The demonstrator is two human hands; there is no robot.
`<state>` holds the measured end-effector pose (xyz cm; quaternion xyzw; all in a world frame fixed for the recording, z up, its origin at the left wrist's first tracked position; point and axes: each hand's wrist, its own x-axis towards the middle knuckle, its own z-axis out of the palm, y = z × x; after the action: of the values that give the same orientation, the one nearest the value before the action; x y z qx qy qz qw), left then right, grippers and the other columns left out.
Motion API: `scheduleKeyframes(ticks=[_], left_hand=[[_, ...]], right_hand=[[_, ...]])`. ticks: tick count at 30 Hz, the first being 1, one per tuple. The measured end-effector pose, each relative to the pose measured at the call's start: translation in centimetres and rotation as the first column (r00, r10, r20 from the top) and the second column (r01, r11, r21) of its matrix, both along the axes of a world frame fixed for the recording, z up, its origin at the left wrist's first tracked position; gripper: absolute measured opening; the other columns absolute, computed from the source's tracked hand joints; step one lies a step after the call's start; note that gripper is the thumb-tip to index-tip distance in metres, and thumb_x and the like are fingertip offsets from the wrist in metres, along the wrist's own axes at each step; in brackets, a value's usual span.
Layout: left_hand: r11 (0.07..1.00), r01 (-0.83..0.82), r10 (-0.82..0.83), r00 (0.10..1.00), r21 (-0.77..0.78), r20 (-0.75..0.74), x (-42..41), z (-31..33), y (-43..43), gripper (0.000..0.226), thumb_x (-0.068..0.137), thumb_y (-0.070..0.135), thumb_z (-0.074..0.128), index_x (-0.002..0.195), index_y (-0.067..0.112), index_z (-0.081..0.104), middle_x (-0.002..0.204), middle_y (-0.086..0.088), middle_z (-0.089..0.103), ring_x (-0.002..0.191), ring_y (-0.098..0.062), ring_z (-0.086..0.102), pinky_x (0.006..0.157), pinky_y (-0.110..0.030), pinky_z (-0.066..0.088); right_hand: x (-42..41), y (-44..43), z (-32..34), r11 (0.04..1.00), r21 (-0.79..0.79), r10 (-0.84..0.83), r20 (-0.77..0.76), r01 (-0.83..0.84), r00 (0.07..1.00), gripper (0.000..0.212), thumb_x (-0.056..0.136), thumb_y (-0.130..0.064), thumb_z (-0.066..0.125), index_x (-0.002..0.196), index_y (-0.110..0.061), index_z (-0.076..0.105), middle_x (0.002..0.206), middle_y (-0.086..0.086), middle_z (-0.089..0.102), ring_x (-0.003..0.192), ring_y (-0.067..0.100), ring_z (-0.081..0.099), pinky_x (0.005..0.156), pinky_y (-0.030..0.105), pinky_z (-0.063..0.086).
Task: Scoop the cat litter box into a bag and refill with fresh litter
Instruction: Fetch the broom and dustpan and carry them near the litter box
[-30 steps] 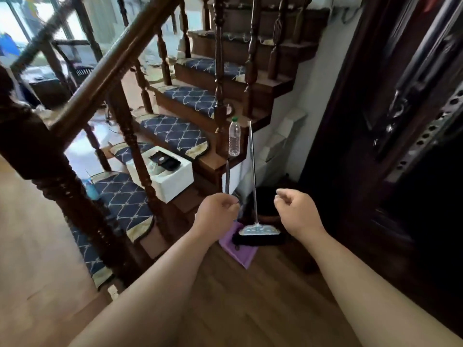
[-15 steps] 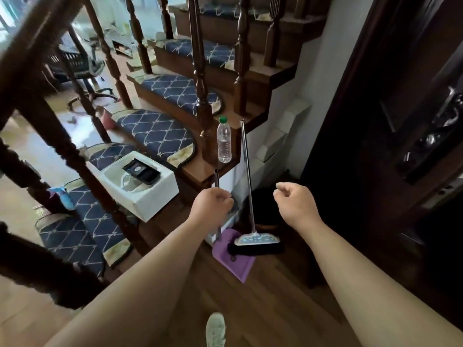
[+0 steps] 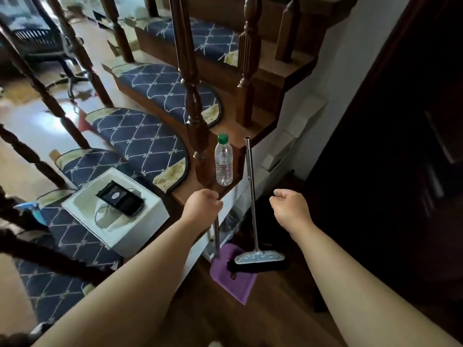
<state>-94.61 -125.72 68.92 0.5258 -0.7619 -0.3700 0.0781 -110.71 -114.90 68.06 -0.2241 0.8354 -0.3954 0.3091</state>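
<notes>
A purple dustpan rests on the wooden floor beside the staircase, and my left hand is closed around the top of its thin metal handle. A broom with a pale blue head and black bristles stands in the dustpan, its metal pole leaning against the stair edge. To the right of that pole my right hand hovers with curled fingers, holding nothing and not touching it. No litter box, bag or litter is in view.
A clear water bottle with a green cap stands on a stair step just above my left hand. A white box holding a black device sits on a lower step. Dark balusters rise at left; a dark door fills the right.
The view has moved closer and lower towards the stairs. My left hand keeps its grip on the dustpan handle, and my right hand stays beside the broom pole.
</notes>
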Motion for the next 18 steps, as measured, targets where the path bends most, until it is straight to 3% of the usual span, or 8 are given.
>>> scheduleKeyframes(ticks=[3, 5, 9, 12, 15, 18], left_hand=[[1.000, 0.016, -0.017, 0.998, 0.020, 0.058, -1.4, -1.8, -2.1, 0.010, 0.092, 0.015, 0.056, 0.092, 0.011, 0.065, 0.093, -0.005, 0.059, 0.091, -0.021, 0.058, 0.079, -0.030, 0.047], [0.998, -0.020, 0.015, 0.997, 0.054, 0.078, -2.5, -3.3, -3.4, 0.025, 0.092, 0.019, 0.058, 0.113, 0.007, 0.066, 0.108, -0.004, 0.064, 0.103, -0.021, 0.059, 0.081, -0.025, 0.043], [0.989, -0.107, 0.094, 0.987, 0.100, 0.130, -4.3, -6.5, -5.1, 0.039, 0.090, 0.024, 0.062, 0.125, 0.008, 0.061, 0.124, -0.003, 0.063, 0.110, -0.020, 0.059, 0.083, -0.022, 0.042], [0.982, -0.156, 0.136, 0.974, 0.102, 0.180, -5.1, -8.5, -5.8, 0.046, 0.090, 0.022, 0.061, 0.134, 0.009, 0.054, 0.129, -0.004, 0.060, 0.113, -0.020, 0.059, 0.079, -0.020, 0.043], [0.977, -0.194, 0.170, 0.958, 0.086, 0.231, -5.7, -10.2, -6.5, 0.049, 0.090, 0.021, 0.062, 0.136, 0.010, 0.052, 0.136, -0.006, 0.056, 0.123, -0.022, 0.053, 0.096, -0.027, 0.043], [0.965, -0.248, 0.218, 0.939, 0.085, 0.264, -6.4, -11.6, -7.1, 0.038, 0.088, 0.016, 0.064, 0.124, 0.006, 0.060, 0.126, -0.011, 0.062, 0.119, -0.026, 0.056, 0.096, -0.030, 0.044]], right_hand=[[-1.4, -2.8, -1.2, 1.000, 0.027, 0.004, 0.049, -0.005, 0.999, 0.043, 0.090, -0.012, 0.052, 0.130, 0.002, 0.055, 0.119, 0.022, 0.065, 0.099, 0.035, 0.066, 0.090, 0.045, 0.052], [-2.4, -4.6, -2.2, 0.999, 0.043, 0.002, 0.061, -0.005, 0.998, 0.039, 0.088, -0.007, 0.052, 0.120, 0.014, 0.052, 0.115, 0.031, 0.060, 0.104, 0.045, 0.061, 0.089, 0.055, 0.050], [-4.8, -8.0, -4.8, 0.995, 0.097, 0.006, 0.143, -0.020, 0.990, 0.035, 0.089, -0.005, 0.050, 0.115, 0.017, 0.051, 0.116, 0.033, 0.059, 0.109, 0.045, 0.057, 0.084, 0.049, 0.055], [-6.3, -10.0, -7.3, 0.994, 0.105, -0.048, 0.312, 0.016, 0.949, 0.034, 0.091, -0.002, 0.046, 0.119, 0.018, 0.046, 0.119, 0.035, 0.057, 0.103, 0.045, 0.063, 0.095, 0.057, 0.045], [-7.5, -11.7, -9.4, 0.992, 0.114, -0.099, 0.470, 0.051, 0.877, 0.030, 0.094, -0.001, 0.042, 0.119, 0.012, 0.053, 0.113, 0.032, 0.063, 0.102, 0.041, 0.065, 0.095, 0.052, 0.049], [-8.7, -13.7, -11.4, 0.992, 0.106, 0.001, 0.508, -0.063, 0.861, 0.018, 0.094, -0.007, 0.044, 0.084, -0.011, 0.058, 0.084, 0.012, 0.061, 0.078, 0.025, 0.061, 0.079, 0.039, 0.050]])
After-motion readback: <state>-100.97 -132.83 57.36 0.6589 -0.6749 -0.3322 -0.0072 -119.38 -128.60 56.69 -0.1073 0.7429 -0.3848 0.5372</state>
